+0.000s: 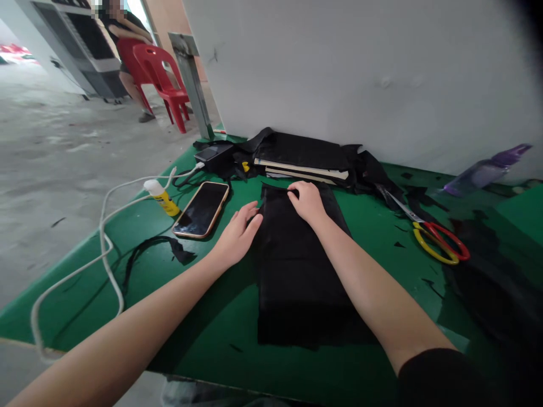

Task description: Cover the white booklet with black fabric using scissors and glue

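Note:
A black cloth piece (pixel 297 271) lies flat on the green table (pixel 220 328) in front of me, its far edge slightly raised or folded. My left hand (pixel 238 233) is beside the cloth's left edge near its far end, fingers apart, holding nothing. At the far edge of the cloth is my right hand (pixel 306 200), its fingers bent over the fabric; the thumb and fingertips are close together at the edge. Behind both hands sits a stack of black fabric with pale layers (pixel 303 152).
Left of my hands are a phone (pixel 202 209), a glue stick (pixel 162 198) and a white cable (pixel 103 232). Scissors (pixel 439 240) and a purple bottle (pixel 483 172) lie right. A person (pixel 127 34) sits by red chairs (pixel 159 70); a wall (pixel 339 68) stands behind.

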### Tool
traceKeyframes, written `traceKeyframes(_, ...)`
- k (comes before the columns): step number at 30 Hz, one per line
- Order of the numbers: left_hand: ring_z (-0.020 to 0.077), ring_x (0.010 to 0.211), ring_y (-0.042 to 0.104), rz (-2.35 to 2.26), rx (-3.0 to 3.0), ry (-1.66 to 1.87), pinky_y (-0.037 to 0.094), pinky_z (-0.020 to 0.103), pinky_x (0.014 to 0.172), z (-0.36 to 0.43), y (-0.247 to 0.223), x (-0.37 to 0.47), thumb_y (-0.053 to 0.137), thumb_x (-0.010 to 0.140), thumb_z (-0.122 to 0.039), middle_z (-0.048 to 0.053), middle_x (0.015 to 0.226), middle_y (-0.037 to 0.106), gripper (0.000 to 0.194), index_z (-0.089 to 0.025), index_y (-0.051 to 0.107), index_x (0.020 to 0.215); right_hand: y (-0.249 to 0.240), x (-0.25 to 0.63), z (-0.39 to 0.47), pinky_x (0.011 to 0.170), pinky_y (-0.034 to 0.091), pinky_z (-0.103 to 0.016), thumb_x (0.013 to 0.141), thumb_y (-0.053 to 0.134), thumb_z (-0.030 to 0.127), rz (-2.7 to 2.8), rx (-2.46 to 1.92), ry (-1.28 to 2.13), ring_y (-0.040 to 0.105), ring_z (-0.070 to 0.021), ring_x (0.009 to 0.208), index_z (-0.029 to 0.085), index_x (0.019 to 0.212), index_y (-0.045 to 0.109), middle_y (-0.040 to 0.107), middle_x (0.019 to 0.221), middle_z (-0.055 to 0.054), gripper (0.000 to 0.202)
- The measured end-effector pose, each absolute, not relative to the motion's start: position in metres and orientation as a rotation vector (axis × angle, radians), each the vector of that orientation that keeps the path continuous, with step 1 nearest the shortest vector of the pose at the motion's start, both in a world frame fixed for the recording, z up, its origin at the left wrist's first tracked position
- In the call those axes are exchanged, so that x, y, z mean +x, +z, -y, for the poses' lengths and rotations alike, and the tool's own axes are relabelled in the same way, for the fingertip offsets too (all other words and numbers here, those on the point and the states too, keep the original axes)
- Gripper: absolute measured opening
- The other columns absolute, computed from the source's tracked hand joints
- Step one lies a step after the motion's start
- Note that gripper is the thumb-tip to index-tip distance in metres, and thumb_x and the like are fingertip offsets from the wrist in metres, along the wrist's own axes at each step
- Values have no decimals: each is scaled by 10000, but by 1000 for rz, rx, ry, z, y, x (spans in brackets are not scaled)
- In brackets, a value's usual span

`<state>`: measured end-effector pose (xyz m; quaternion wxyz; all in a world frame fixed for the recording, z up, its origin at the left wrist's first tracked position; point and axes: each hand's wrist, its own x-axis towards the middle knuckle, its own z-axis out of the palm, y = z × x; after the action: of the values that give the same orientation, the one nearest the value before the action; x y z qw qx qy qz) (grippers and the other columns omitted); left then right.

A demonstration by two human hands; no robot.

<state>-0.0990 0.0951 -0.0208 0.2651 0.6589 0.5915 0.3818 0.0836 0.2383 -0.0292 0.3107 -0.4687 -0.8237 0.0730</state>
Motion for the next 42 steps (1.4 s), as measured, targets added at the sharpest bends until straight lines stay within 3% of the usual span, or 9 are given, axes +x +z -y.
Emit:
traceKeyframes(5, 172, 1164, 525, -1474, 1808, 1336, 390, 355, 1012, -101, -22, -97, 338, 957, -275, 78, 1235, 581, 376, -200, 352, 1326, -26, 84, -239, 910, 448, -385, 802, 490, 196, 1810, -1082, 263, 614, -211, 941, 194, 875, 604, 679, 972, -61, 135)
traceKeyframes(11, 202, 1158, 504, -1705, 2129, 1095, 376, 357, 1028, -127, -27, -103, 409, 824, -49, 90, 1168, 583, 355, -161, 534, 1136, -14, 83, -229, 911, 435, -378, 810, 425, 209, 1456, -1000, 226, 576, -190, 924, 204, 888, 511, 605, 925, -60, 117)
traceKeyframes(15, 211, 1118, 528, -1908, 2134, 864, 414, 326, 974, -157, -21, -98, 447, 849, -108, 89, 1154, 602, 295, -166, 575, 1108, -14, 87, -231, 890, 438, -368, 818, 314, 225, 1232, -984, 326, 553, -183, 943, 209, 901, 450, 553, 965, -73, 160)
traceKeyframes(22, 333, 1136, 492, -2174, 1973, 752, 413, 481, 909, -196, -24, -77, 417, 904, -313, 161, 1224, 559, 385, -157, 542, 1232, -19, 97, -243, 813, 469, -371, 830, 178, 264, 993, -1256, 492, 550, -211, 934, 200, 906, 417, 510, 898, -83, 259)
traceKeyframes(29, 288, 1142, 472, -2136, 2033, 661, 380, 432, 938, -200, -23, -77, 440, 903, -282, 118, 1182, 574, 291, -207, 596, 1136, -22, 81, -241, 867, 454, -335, 849, 304, 282, 1266, -1166, 486, 567, -178, 932, 201, 958, 435, 573, 966, -82, 189)
traceKeyframes(35, 270, 1185, 440, -2014, 2036, 754, 340, 415, 980, -201, -24, -84, 450, 870, -146, 116, 1238, 548, 240, -179, 604, 1051, -27, 69, -238, 989, 367, -437, 814, 451, 255, 1765, -1162, 373, 517, -235, 1084, 196, 998, 492, 586, 1086, -106, 197)
traceKeyframes(39, 273, 1177, 445, -1937, 1929, 952, 312, 419, 1001, -203, -23, -82, 480, 832, -127, 107, 1201, 572, 213, -184, 620, 983, -22, 71, -230, 937, 382, -428, 780, 457, 162, 1877, -1174, 135, 510, -248, 1043, 205, 934, 561, 596, 1038, -89, 190)
traceKeyframes(42, 250, 1086, 511, -1844, 1766, 1134, 365, 362, 945, -205, -19, -78, 505, 793, -124, 91, 1095, 619, 225, -171, 625, 977, -20, 72, -225, 893, 391, -424, 776, 458, 140, 1926, -1258, 69, 514, -253, 1019, 212, 901, 603, 607, 1018, -74, 205)
